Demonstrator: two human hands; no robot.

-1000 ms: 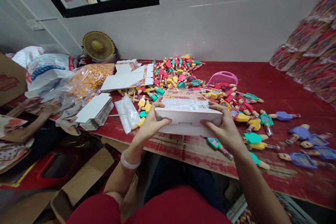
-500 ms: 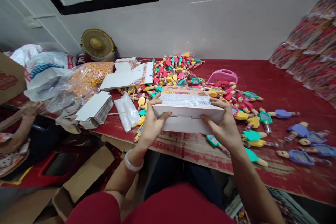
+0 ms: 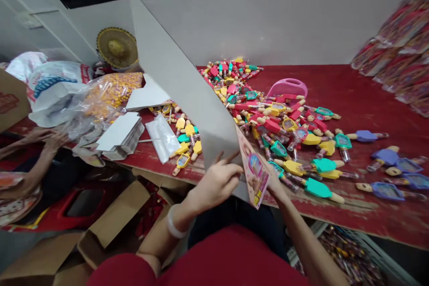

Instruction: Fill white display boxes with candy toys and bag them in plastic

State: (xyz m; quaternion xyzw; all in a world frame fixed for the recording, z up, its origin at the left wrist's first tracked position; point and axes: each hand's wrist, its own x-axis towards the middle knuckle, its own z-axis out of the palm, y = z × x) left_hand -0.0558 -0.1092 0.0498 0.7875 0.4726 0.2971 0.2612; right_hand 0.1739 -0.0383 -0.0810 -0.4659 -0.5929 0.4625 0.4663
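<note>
A printed cardboard box (image 3: 187,94) is turned on end in front of me, its long white panel slanting up to the left and a pink printed side facing right. My left hand (image 3: 217,183) is at its near lower end, fingers bent against the white inner face. Behind the printed side, my right hand (image 3: 273,181) is largely hidden, and its fingers cannot be made out. Beyond the box lies a heap of colourful candy toys (image 3: 268,116) in red, yellow and green.
Folded white cards (image 3: 120,136), plastic sleeves (image 3: 162,138) and a bag of orange pieces (image 3: 114,94) lie left. A pink scoop (image 3: 288,87) stands behind the heap. Packed bags (image 3: 398,49) are stacked at right. Another person's hands (image 3: 50,140) rest at far left.
The box was held level by both hands; now it is tipped on end and its long white panel is raised. My left hand has moved right and lower; my right hand has gone behind the printed side.
</note>
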